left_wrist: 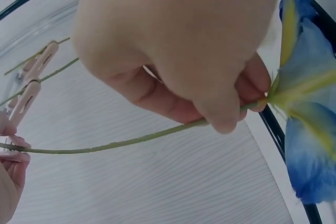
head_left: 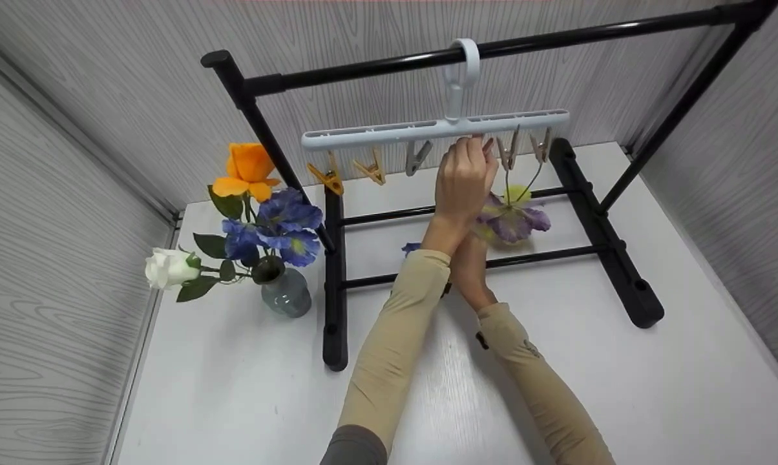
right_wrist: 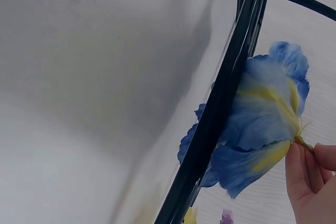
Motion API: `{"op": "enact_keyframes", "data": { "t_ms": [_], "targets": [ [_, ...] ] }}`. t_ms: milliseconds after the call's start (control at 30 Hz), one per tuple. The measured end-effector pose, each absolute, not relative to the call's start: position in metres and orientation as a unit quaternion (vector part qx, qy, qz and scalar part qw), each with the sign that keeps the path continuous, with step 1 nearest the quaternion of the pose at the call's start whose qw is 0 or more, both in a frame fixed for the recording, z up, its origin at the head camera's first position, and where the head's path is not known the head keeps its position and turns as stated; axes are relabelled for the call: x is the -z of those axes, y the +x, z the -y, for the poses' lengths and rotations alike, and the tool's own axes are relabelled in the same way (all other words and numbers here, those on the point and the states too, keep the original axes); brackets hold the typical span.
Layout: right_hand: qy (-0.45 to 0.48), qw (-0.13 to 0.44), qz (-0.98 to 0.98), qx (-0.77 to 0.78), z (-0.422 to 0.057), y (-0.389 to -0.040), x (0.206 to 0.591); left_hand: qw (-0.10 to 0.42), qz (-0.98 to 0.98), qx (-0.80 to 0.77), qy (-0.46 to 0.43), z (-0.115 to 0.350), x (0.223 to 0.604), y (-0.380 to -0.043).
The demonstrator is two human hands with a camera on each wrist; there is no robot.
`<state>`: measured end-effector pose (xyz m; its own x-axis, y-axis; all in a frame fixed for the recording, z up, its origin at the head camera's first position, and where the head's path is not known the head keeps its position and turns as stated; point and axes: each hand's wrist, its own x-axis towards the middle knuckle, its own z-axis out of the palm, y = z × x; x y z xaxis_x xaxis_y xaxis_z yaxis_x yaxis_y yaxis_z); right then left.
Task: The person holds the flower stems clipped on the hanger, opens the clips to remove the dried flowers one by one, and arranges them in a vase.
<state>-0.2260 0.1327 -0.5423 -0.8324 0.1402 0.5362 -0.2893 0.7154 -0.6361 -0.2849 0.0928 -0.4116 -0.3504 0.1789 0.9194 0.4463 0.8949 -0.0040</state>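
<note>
My left hand [head_left: 465, 177], raised just under the hanger, grips a pinkish clothespin [left_wrist: 18, 142]. Its jaws meet at the thin green stem [left_wrist: 110, 145] of an artificial blue iris [right_wrist: 262, 114]. Below it, my right hand [head_left: 470, 261] pinches that stem close to the bloom, which points downward. In the head view only a scrap of blue petal [head_left: 411, 248] shows, since the forearm covers the rest. To the right, two more clothespins [head_left: 507, 152] hold stems of a purple and yellow flower [head_left: 513, 223], hanging head down.
The pale blue hanger [head_left: 389, 134] hooks over a black rack's top bar [head_left: 376, 64]. Yellow and grey clothespins [head_left: 371, 169] hang on its left half. Left of the rack stands a grey-green vase [head_left: 287, 294] with orange, blue and white flowers. Two low crossbars [head_left: 544, 257] span the rack base.
</note>
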Motion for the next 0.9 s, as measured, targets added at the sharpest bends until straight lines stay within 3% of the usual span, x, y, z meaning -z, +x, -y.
{"op": "enact_keyframes", "data": {
  "t_ms": [467,900],
  "targets": [
    [0.085,0.242,0.858,-0.446,-0.134,-0.219,0.553,0.485,0.836,0.105,-0.235,-0.086,0.399,-0.282],
    [0.057,0.248,0.839,-0.482,-0.149,-0.224,0.557,0.475,0.842,0.080,-0.243,-0.087,0.396,-0.280]
  ]
}}
